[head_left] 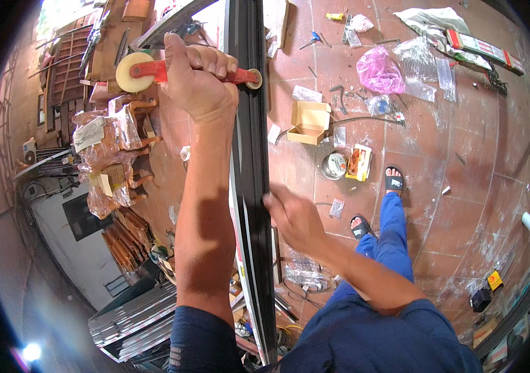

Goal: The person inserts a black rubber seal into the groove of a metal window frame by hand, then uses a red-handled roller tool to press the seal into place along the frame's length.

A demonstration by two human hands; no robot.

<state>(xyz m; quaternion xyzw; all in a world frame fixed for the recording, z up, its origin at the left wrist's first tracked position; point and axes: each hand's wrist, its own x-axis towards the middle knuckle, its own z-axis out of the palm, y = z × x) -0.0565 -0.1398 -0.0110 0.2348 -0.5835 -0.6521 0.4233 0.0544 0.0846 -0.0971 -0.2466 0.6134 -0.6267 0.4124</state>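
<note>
My left hand [199,81] is wrapped round the red handle of a spline roller [158,71]. A large cream wheel [134,72] sticks out at the left end of the tool. Its small wheel [254,79] rests on or just over the long dark metal frame [249,143], which runs away from me down the middle. Closer to me, my right hand [293,217] is at the frame's right edge with its fingers curled and thumb and forefinger near together. Whether anything thin lies between those fingertips is hidden.
On the tiled floor to the right lie an open cardboard box [309,122], a round tin [334,165], a pink plastic bag [381,69] and scattered scraps. Wrapped wooden furniture [106,146] stands at left, above stacked metal profiles [134,320]. My sandalled feet are at right.
</note>
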